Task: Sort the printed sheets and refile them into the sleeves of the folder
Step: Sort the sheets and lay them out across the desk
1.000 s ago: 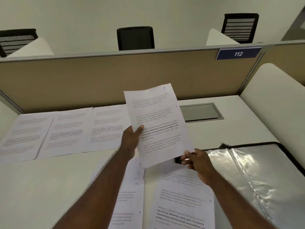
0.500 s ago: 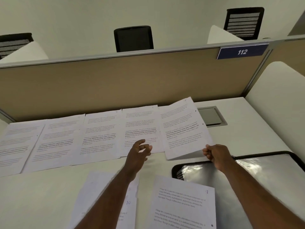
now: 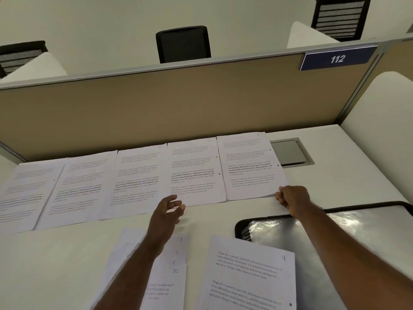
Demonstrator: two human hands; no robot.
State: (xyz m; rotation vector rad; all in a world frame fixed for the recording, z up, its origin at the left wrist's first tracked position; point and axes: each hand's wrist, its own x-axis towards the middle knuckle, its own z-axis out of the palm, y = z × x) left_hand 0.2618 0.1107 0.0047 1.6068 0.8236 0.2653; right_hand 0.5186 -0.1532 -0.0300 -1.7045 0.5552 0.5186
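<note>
From my head camera, five printed sheets lie side by side along the far edge of the white table [image 3: 357, 166], just before the tan partition [image 3: 178, 104]. My right hand [image 3: 290, 199] pinches the near right corner of the rightmost sheet [image 3: 248, 166] — fingers curled tight on the paper, the corner lifted a little off the table. That sheet lies edge to edge with its left neighbour [image 3: 194, 173] and partly covers the grey cable hatch [image 3: 290, 153] on its right.

My left hand [image 3: 168, 211] hovers near the bottom edge of that neighbouring sheet, fingers loosely spread and gripping nothing; I cannot tell whether the fingertips touch the paper.

Closer to me, a loose stack of sheets [image 3: 176, 265] with handwritten numbers lies under my left forearm, and a sheet marked 9 [image 3: 248, 274] lies to its right, overlapping the near left corner of the open folder [image 3: 368, 231] — black-edged, with shiny clear sleeves, on the right of the table.

A blue plate reading 112 [image 3: 337, 59] sits on the partition.
</note>
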